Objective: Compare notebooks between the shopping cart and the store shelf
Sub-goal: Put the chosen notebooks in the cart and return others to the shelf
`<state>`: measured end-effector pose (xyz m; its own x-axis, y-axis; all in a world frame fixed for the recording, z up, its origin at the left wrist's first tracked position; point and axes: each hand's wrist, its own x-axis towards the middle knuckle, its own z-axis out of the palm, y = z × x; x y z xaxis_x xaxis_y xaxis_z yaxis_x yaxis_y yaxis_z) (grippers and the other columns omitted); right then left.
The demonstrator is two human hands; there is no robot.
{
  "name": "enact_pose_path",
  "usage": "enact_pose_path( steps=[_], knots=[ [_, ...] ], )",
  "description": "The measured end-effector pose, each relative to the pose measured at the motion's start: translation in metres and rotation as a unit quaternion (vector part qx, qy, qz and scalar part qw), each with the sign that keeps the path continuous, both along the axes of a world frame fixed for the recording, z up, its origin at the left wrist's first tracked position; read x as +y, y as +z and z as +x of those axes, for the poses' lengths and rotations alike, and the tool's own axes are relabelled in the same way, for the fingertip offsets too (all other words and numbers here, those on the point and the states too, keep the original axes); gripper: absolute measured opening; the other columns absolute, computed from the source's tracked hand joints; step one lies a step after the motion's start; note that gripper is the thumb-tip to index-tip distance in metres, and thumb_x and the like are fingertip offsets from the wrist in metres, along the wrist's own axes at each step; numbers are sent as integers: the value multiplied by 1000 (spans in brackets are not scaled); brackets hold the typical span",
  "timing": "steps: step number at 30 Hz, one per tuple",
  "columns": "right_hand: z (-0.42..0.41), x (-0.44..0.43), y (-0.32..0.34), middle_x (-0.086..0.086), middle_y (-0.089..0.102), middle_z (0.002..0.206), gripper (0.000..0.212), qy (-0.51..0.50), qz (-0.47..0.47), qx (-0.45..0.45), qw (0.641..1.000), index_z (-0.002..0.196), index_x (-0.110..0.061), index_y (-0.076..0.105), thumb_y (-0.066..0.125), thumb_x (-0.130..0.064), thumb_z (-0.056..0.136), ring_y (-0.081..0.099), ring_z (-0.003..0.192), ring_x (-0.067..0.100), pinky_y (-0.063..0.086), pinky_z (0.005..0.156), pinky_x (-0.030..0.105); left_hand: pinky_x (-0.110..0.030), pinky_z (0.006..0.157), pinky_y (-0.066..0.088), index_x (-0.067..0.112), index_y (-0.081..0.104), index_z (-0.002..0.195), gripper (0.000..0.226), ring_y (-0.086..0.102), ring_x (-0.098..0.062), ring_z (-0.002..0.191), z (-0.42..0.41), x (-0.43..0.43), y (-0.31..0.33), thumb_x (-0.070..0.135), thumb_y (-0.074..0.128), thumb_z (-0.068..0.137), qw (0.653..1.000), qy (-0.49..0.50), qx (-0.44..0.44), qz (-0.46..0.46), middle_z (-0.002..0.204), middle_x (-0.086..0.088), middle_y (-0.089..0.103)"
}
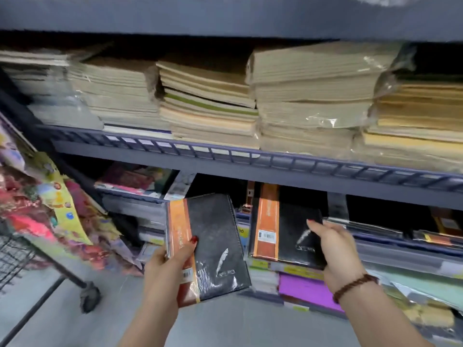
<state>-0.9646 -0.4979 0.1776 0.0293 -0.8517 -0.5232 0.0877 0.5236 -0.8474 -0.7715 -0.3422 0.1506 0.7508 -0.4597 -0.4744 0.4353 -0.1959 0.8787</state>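
My left hand [168, 265] grips a black notebook [215, 244] with an orange spine band and a silver feather print, holding it up in front of the lower shelf. A matching black and orange notebook [283, 226] stands on the lower shelf [375, 256] to the right, and my right hand [335, 249] holds its right edge. My right wrist wears a dark bead bracelet. The shopping cart [15, 256] shows only as black wire mesh, a leg and a wheel at the far left.
The upper shelf [250, 159] carries tall stacks of plastic-wrapped beige exercise books [313, 96]. Colourful picture books [50, 209] lean at the left. A purple book [305, 289] and other wrapped stationery lie on the bottom shelf. Grey floor lies below.
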Motion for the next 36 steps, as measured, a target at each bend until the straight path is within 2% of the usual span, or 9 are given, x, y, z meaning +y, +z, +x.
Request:
enact_pose_path(
  steps=[6,9,11,13,19,22,26,30,36],
  knots=[
    [10,-7,-18,-3,60,91,20,35,-25,-6,999,103,-8,50,62,-8,87,54,84,11,35,84,26,-38,64,52,11,68,88,19,63,-23,58,1,-10,-18,22,78,77,1000,-11,-16,3,64,-2,70],
    [2,0,-27,7,63,119,59,114,-72,8,991,129,-11,46,74,-10,77,64,98,14,48,80,26,-43,67,51,9,68,90,25,62,-27,63,1,-11,-25,25,79,74,1000,-10,0,8,70,-7,69],
    [-8,10,-30,-3,45,135,105,185,-150,78,968,144,-27,23,85,-25,60,50,120,11,43,97,29,-48,68,51,9,69,92,28,61,-29,68,1,-12,-27,26,81,73,1000,-14,15,12,75,-11,68],
    [-14,20,-32,-12,26,143,120,274,-242,189,911,144,-41,17,90,-36,49,32,131,3,31,109,28,-55,72,53,8,69,93,29,61,-31,70,1,-14,-26,25,81,72,1000,-17,18,8,78,-13,68],
    [-13,15,-38,-1,27,152,54,258,-377,300,837,116,-42,58,79,-21,71,26,133,4,22,111,24,-55,82,54,7,68,97,29,66,-32,76,4,-16,-24,21,79,75,1000,-15,17,0,88,-18,73],
    [-2,-4,-32,7,44,141,47,246,-403,326,819,117,-31,63,77,-25,73,30,137,19,21,108,24,-59,83,52,7,68,97,29,66,-33,78,9,-17,-23,22,80,74,1000,-14,7,-3,91,-18,72],
    [18,-32,-24,-10,57,119,43,221,-397,300,838,117,-25,65,75,-27,76,39,130,7,27,108,22,-58,81,53,8,67,94,27,64,-31,74,13,-18,-20,23,79,76,1000,-12,-4,-7,83,-13,69],
    [28,-48,-24,-4,60,128,44,239,-369,317,840,122,-29,61,72,-31,80,54,86,-1,40,94,21,-58,81,53,13,67,84,17,62,-29,72,16,-21,-18,23,78,76,1000,-15,-11,-9,78,-11,67],
    [24,-51,-41,3,40,148,46,249,-354,336,837,124,-33,59,72,-28,80,46,126,12,28,89,-4,-62,82,51,13,68,89,22,62,-30,73,16,-24,-16,26,79,75,1000,-24,-11,-8,81,-12,68]
  ],
)
